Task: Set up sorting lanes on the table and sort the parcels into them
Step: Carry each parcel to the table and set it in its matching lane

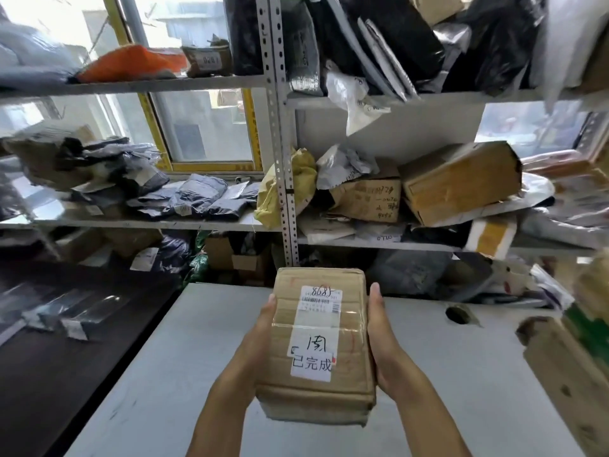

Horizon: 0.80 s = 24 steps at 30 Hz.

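Observation:
A brown taped cardboard parcel (342, 354) with a white shipping label and a handwritten white sticker is held above the grey table (158, 374). My left hand (255, 341) presses along its left side with straight fingers. Against the parcel's right side lies my right hand (384, 341), fingers also straight, thumb along the edge. The parcel's underside is hidden.
Metal shelves (280, 153) behind the table are crammed with grey bags and brown boxes. A large cardboard box (573, 384) stands at the table's right edge. A dark bench (49, 374) on the left carries clear-wrapped flat packets (75, 315). The table has a cable hole (457, 314).

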Motion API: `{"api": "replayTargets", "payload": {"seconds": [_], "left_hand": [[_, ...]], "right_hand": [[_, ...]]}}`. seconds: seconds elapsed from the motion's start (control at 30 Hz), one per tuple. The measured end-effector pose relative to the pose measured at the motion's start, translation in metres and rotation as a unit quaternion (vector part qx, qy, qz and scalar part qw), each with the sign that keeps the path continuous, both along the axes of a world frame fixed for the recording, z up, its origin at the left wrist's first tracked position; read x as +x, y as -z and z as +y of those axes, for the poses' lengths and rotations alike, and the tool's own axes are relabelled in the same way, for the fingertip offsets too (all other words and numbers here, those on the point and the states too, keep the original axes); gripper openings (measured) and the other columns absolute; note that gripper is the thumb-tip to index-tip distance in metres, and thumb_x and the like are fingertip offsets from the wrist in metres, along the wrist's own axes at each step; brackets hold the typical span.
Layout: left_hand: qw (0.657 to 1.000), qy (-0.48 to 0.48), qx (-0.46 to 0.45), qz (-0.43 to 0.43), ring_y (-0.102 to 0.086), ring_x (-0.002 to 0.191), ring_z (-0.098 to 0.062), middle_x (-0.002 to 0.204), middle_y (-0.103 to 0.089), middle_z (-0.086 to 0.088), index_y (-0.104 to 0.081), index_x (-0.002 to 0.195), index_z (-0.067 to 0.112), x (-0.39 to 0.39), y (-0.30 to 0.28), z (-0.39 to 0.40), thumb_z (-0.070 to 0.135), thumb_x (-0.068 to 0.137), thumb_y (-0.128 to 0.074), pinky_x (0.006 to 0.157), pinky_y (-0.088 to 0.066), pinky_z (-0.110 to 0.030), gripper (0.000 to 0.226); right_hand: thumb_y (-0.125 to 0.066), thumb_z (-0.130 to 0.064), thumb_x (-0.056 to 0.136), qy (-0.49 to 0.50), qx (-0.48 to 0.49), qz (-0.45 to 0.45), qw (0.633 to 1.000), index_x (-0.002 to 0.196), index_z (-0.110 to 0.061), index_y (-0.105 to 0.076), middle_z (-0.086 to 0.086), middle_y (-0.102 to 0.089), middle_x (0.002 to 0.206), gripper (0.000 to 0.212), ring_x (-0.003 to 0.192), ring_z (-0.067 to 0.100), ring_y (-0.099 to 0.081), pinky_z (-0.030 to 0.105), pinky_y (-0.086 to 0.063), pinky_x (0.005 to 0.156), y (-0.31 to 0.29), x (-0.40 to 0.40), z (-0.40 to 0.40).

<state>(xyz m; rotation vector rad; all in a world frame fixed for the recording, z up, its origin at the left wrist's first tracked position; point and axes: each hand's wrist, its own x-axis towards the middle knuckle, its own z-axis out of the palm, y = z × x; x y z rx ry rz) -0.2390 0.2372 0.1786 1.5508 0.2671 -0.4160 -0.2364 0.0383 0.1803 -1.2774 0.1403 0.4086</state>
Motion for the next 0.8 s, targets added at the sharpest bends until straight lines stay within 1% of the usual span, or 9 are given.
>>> {"api": "replayTargets", "payload": {"seconds": [0.03,0.1,0.23,0.3,0.43,0.57,0.67,0.8], "left_hand": [[1.0,0.011,-0.002,-0.008,-0.071,0.108,-0.027,0.117,-0.075,-0.004,-0.071,0.122,0.036,-0.011,0.002,0.004,0.083,0.087,-0.026,0.105,-0.048,-0.051,0.074],[1.0,0.017,-0.008,-0.014,-0.072,0.107,-0.027,0.116,-0.075,-0.005,-0.072,0.121,0.034,-0.032,0.002,0.01,0.08,0.089,-0.025,0.104,-0.049,-0.051,0.073],[0.999,0.022,-0.021,-0.023,-0.072,0.106,-0.03,0.115,-0.075,-0.008,-0.071,0.122,0.031,-0.071,-0.002,0.022,0.079,0.086,-0.029,0.104,-0.049,-0.052,0.074],[0.999,0.029,-0.033,-0.027,-0.072,0.105,-0.031,0.115,-0.075,-0.009,-0.071,0.123,0.031,-0.092,-0.001,0.025,0.078,0.089,-0.028,0.103,-0.049,-0.053,0.072],[0.997,0.057,-0.03,-0.031,-0.072,0.105,-0.029,0.116,-0.075,-0.006,-0.07,0.124,0.034,-0.132,-0.005,0.026,0.078,0.091,-0.026,0.103,-0.05,-0.051,0.07],[0.995,0.085,-0.028,-0.035,-0.072,0.105,-0.029,0.116,-0.075,-0.005,-0.069,0.125,0.034,-0.163,-0.011,0.013,0.081,0.087,-0.029,0.104,-0.05,-0.052,0.072],[0.994,0.097,-0.027,-0.033,-0.073,0.103,-0.028,0.113,-0.076,-0.005,-0.071,0.121,0.034,-0.18,-0.015,-0.003,0.082,0.085,-0.03,0.103,-0.05,-0.052,0.073],[0.989,0.146,-0.009,-0.03,-0.075,0.097,-0.025,0.106,-0.078,-0.004,-0.073,0.115,0.032,-0.205,-0.028,-0.039,0.079,0.089,-0.026,0.099,-0.053,-0.045,0.072]], "right_hand": [[-0.003,-0.077,0.093,-0.001,0.008,0.012,1.0,0.133,-0.024,-0.066,0.008,-0.076,0.119,0.091,0.112,0.024,-0.072,0.045,-0.053,0.103,0.005,-0.01,0.003],[-0.001,-0.079,0.091,0.0,0.002,-0.005,1.0,0.136,-0.024,-0.064,0.007,-0.075,0.121,0.094,0.114,0.024,-0.071,0.049,-0.05,0.108,0.006,-0.035,0.011],[0.0,-0.079,0.091,0.005,-0.006,-0.003,1.0,0.137,-0.025,-0.063,0.008,-0.074,0.122,0.095,0.115,0.025,-0.07,0.05,-0.049,0.109,-0.001,-0.083,0.022],[0.0,-0.078,0.092,0.012,-0.006,-0.004,1.0,0.136,-0.024,-0.063,0.009,-0.074,0.123,0.094,0.115,0.026,-0.07,0.05,-0.048,0.11,-0.003,-0.107,0.025],[-0.003,-0.079,0.092,0.039,-0.004,-0.01,0.999,0.137,-0.026,-0.062,0.008,-0.074,0.124,0.092,0.117,0.027,-0.07,0.052,-0.047,0.11,-0.003,-0.154,0.025],[-0.004,-0.082,0.09,0.062,0.006,-0.011,0.998,0.139,-0.025,-0.062,0.009,-0.072,0.126,0.094,0.119,0.029,-0.068,0.055,-0.047,0.111,-0.003,-0.193,0.014],[-0.004,-0.082,0.09,0.078,0.007,-0.01,0.997,0.139,-0.026,-0.062,0.009,-0.073,0.126,0.094,0.118,0.029,-0.069,0.055,-0.048,0.109,-0.007,-0.221,-0.001],[-0.006,-0.082,0.089,0.124,-0.003,-0.019,0.992,0.139,-0.032,-0.061,0.003,-0.073,0.127,0.09,0.118,0.024,-0.069,0.052,-0.05,0.108,-0.01,-0.264,-0.033]]}}
